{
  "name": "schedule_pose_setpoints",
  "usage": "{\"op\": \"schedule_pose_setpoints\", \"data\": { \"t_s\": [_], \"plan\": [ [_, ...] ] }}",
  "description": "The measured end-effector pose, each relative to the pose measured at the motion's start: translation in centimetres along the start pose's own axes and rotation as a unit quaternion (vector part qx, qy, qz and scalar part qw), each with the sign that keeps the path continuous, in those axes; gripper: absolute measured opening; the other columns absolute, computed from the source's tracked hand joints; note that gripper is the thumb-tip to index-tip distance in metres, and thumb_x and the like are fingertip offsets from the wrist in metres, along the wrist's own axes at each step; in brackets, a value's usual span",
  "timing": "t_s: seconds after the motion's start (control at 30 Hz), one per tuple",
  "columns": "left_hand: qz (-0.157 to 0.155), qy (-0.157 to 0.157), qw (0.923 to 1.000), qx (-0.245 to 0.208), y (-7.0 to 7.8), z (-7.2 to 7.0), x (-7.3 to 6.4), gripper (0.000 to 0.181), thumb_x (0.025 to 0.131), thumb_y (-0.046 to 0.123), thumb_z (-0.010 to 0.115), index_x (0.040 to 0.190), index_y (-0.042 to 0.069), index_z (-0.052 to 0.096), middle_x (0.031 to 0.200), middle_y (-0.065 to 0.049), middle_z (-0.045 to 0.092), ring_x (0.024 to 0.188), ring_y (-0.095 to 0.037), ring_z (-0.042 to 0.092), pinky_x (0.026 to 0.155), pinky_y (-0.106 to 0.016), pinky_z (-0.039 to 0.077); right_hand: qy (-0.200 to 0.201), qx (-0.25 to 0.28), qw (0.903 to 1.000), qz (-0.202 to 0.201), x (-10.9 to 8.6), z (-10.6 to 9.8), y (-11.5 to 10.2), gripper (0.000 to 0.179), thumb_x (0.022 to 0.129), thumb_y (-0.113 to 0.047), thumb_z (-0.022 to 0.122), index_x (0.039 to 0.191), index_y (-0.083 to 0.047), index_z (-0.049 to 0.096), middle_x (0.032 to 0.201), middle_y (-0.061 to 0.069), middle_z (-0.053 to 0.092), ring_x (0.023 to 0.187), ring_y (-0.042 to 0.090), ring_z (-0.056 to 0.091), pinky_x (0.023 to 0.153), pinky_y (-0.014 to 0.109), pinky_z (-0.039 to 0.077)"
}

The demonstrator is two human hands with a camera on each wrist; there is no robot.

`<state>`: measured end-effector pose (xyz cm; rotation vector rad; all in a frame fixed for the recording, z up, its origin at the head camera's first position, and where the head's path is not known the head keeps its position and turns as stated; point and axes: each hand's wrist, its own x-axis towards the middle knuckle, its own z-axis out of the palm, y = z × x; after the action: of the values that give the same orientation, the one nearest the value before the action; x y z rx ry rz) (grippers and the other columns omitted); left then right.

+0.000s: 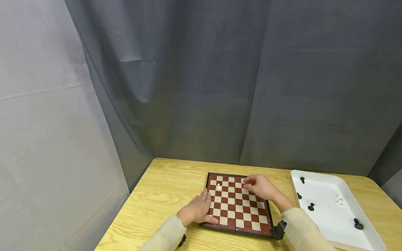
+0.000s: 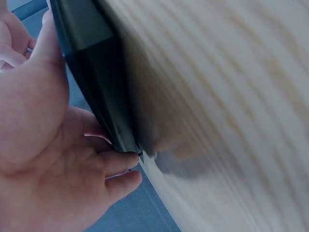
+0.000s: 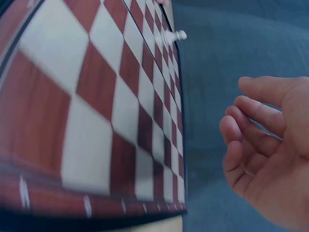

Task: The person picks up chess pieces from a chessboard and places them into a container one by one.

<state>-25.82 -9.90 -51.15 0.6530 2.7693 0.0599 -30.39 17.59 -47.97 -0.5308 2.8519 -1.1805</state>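
Note:
A red-and-white chessboard with a dark rim lies on the table. One small white chess piece stands near its far left corner; the right wrist view shows that white piece upright. My left hand rests along the board's left edge, thumb over the near left corner. In the left wrist view its fingers touch the board's dark side. Above the far right part of the board is my right hand. Its fingers are loosely bent, with nothing between them and the thumb.
A white tray stands on the wooden table to the right of the board. Several black chess pieces lie scattered in it, along with a small group of white pieces. A grey curtain hangs behind the table.

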Motion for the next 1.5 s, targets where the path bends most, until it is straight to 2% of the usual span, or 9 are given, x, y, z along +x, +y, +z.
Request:
{"op": "schedule_pose_setpoints", "data": {
  "t_s": [0.37,0.53,0.67,0.87,1.03,1.4,1.5],
  "plan": [
    [-0.005,0.006,1.0,-0.006,0.1,-0.6,-0.2,0.111,0.073,0.071,0.055,0.149,-0.001,0.02,0.155,-0.021,0.01,0.142,-0.029,0.016,0.112,-0.04,0.022,-0.015,0.009,0.9996,0.025,2.3,4.1,-2.3,0.022,0.09,-0.012,0.064,0.11,-0.004,0.067,0.098,0.003,0.064,0.08,0.014,0.058,0.064,0.033,0.05],
    [-0.006,0.005,0.9999,0.008,0.3,-0.6,0.0,0.11,0.074,0.072,0.053,0.15,0.0,0.02,0.156,-0.019,0.01,0.142,-0.027,0.016,0.113,-0.039,0.022,-0.016,0.009,0.9993,0.034,3.1,5.4,-3.0,0.029,0.089,-0.013,0.065,0.116,-0.003,0.065,0.106,0.008,0.064,0.092,0.023,0.061,0.074,0.04,0.052],
    [-0.005,0.002,0.9999,0.015,0.5,-0.5,0.1,0.11,0.074,0.073,0.052,0.15,0.001,0.02,0.156,-0.019,0.01,0.142,-0.027,0.015,0.113,-0.039,0.022,-0.013,-0.001,0.9997,0.019,3.6,6.4,-3.1,0.029,0.088,-0.012,0.066,0.116,-0.001,0.065,0.108,0.011,0.064,0.095,0.026,0.061,0.076,0.042,0.052],
    [-0.005,0.0,0.9999,0.01,0.5,-0.5,0.2,0.11,0.074,0.073,0.052,0.15,0.001,0.02,0.156,-0.019,0.011,0.142,-0.027,0.016,0.112,-0.038,0.023,-0.02,-0.002,0.9997,0.015,3.9,7.5,-3.0,0.027,0.09,-0.014,0.066,0.114,-0.002,0.065,0.107,0.009,0.063,0.087,0.02,0.06,0.071,0.037,0.051],
    [-0.005,-0.007,0.9999,0.01,0.6,-0.5,0.2,0.109,0.074,0.073,0.052,0.15,0.002,0.019,0.156,-0.019,0.011,0.142,-0.026,0.016,0.112,-0.039,0.023,-0.023,0.003,0.9997,0.004,4.2,8.2,-2.7,0.024,0.089,-0.011,0.065,0.112,-0.001,0.066,0.103,0.008,0.064,0.09,0.023,0.061,0.073,0.039,0.052],
    [0.003,-0.007,0.9999,0.012,0.4,-0.2,0.4,0.109,0.075,0.073,0.05,0.15,0.001,0.018,0.156,-0.019,0.01,0.142,-0.026,0.016,0.112,-0.04,0.023,-0.001,-0.028,0.9996,-0.012,4.9,9.0,-2.7,0.019,0.09,-0.009,0.064,0.107,-0.003,0.069,0.095,0.004,0.066,0.088,0.023,0.062,0.075,0.042,0.051],
    [0.005,-0.006,0.9999,0.009,0.4,-0.1,0.4,0.108,0.076,0.073,0.05,0.15,0.001,0.018,0.156,-0.019,0.01,0.142,-0.026,0.016,0.112,-0.039,0.023,0.008,-0.029,0.9995,-0.004,5.1,9.2,-2.6,0.016,0.089,-0.007,0.064,0.104,-0.005,0.07,0.094,0.003,0.066,0.087,0.022,0.062,0.075,0.041,0.051]
  ]
}}
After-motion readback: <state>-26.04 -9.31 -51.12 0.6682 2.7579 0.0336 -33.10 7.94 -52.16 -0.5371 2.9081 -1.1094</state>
